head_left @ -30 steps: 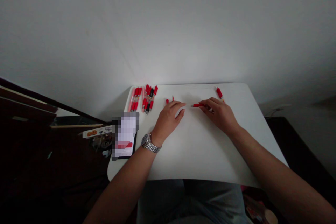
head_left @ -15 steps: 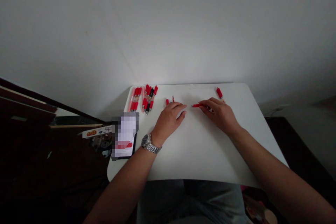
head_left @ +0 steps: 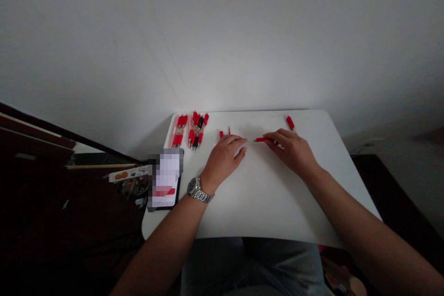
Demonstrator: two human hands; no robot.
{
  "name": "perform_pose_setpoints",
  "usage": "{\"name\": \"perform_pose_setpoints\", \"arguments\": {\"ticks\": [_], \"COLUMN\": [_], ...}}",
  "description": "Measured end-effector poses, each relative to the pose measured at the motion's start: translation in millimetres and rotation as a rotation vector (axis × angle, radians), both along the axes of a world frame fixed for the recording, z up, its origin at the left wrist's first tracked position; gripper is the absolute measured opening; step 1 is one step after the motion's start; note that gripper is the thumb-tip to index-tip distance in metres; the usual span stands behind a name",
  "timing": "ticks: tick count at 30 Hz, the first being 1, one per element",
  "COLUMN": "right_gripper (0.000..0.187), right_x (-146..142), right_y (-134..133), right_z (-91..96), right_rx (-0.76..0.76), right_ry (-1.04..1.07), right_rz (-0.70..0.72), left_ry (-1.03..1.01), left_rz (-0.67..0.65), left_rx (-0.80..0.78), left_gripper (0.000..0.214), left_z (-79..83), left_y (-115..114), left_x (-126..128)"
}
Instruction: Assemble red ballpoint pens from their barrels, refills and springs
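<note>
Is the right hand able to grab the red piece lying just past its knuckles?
Probably yes, if it frees its fingers first: the right hand is pinching a red pen part, but that red piece lies close by, its far end uncovered.

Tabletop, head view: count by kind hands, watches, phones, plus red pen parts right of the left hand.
Hands: 2 (left hand, right hand)
Watch: 1
Phone: 1
Red pen parts: 2 (held part, part beyond right hand)
Total: 6

Several pens [head_left: 200, 138], one phone [head_left: 166, 182], one watch [head_left: 193, 186]
</note>
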State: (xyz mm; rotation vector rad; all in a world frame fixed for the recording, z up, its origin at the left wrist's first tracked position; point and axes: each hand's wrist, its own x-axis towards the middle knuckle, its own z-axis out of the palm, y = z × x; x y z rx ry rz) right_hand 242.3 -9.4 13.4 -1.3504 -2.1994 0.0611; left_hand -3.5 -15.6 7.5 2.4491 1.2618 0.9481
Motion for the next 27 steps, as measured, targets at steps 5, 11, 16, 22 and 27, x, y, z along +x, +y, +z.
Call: {"name": "perform_pose_setpoints", "arguments": {"ticks": [5, 11, 16, 22, 27], "right_gripper": [0.029, 0.027, 0.027, 0.025, 0.023], "right_x": [0.2, 0.6, 1.8, 3.3, 3.4], "right_y": [-0.3, -1.1, -0.4, -0.7, -1.9], "right_z": [1.4, 1.9, 1.4, 0.4, 0.5], "right_rx": [0.014, 0.029, 0.03, 0.036, 0.044], "right_ry": [-0.03, -0.068, -0.09, -0.111, -0.123], "right_rz": [0.005, 0.0, -0.003, -0.02, -0.041], "left_ry": [-0.004, -0.008, 0.006, 0.027, 0.028], "left_rz": [-0.007, -0.014, -0.012, -0.011, -0.013], "left_rx": [-0.007, -0.005, 0.006, 0.0, -0.009], "left_gripper": [0.026, 0.025, 0.024, 0.024, 0.023], "left_z": [-0.1, -0.7, -1.7, -0.9, -0.7], "left_y": [0.0, -0.8, -0.7, -0.2, -0.4], "left_x": [-0.2, -0.7, -1.0, -0.6, -0.3]}}
